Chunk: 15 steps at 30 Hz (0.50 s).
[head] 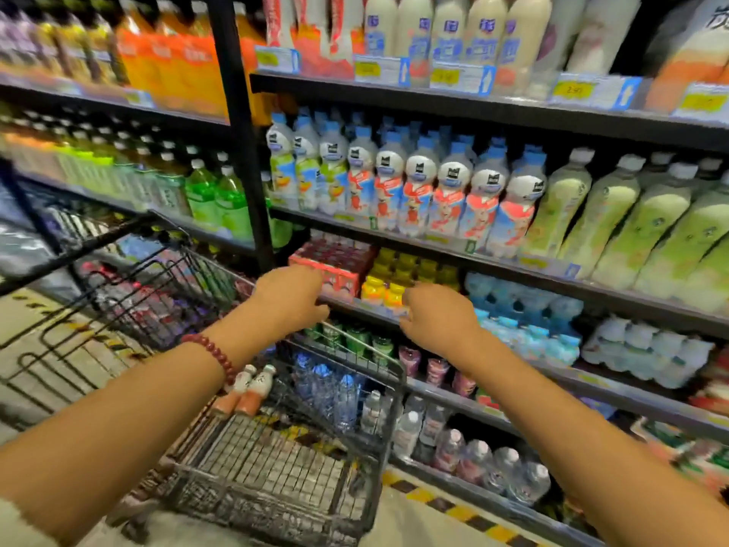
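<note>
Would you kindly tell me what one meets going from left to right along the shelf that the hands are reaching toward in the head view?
red drink pack → yellow bottles → blue bottle packs → pale bottle packs

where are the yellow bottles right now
In the head view, the yellow bottles stand mid-frame on the shelf, between the red pack on their left and the blue bottles on their right, just beyond the right hand.
</note>
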Each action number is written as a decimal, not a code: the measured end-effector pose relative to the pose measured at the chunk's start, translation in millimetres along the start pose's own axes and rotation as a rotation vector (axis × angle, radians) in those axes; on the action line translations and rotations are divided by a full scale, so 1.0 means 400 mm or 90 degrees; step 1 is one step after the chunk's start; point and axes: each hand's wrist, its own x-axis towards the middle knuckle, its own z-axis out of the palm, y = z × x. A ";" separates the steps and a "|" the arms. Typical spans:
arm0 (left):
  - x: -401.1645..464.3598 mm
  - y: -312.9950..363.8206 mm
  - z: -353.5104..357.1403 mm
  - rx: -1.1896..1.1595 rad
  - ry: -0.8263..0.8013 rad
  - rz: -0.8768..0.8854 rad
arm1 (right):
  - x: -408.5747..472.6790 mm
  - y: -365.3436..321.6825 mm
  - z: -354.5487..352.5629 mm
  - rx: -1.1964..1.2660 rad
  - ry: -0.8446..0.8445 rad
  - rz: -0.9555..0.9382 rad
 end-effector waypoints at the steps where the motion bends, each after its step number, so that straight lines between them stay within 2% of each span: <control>1: 0.004 -0.054 0.032 -0.002 -0.016 -0.007 | 0.030 -0.039 0.028 0.002 -0.023 -0.006; 8: 0.072 -0.425 0.282 -0.023 -0.135 -0.037 | 0.313 -0.334 0.226 0.043 -0.160 0.003; 11: 0.103 -0.531 0.373 -0.049 -0.213 -0.017 | 0.414 -0.442 0.297 0.051 -0.216 -0.008; 15: 0.152 -0.637 0.479 -0.060 -0.235 -0.009 | 0.505 -0.533 0.412 0.061 -0.284 0.015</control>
